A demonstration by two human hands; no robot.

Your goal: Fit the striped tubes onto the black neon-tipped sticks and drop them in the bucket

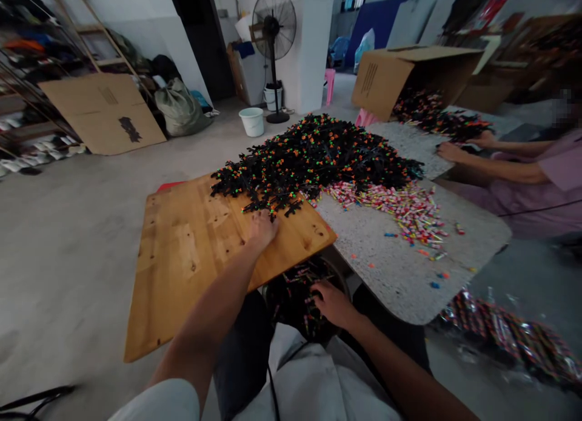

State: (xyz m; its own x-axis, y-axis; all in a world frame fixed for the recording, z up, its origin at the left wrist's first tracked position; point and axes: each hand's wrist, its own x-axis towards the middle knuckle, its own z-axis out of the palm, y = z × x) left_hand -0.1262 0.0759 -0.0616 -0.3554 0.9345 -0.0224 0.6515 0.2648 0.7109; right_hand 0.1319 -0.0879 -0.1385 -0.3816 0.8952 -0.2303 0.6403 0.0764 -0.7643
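On knotty wood (182,251), the left hand (263,228) touches jagged black pieces (313,155).

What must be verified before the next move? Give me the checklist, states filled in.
1. Left hand at the edge of the black pile, over the wooden board: ok.
2. Left grip on one piece: cannot tell; the hand hides it.
3. Right hand at the mixed pieces below the board: ok.
4. Right grip on a piece: cannot tell, too dark.
5. Small coloured tubes all heaped together: not ok; strays lie on the speckled table.
6. Co-worker's hands apart from both own hands: ok.
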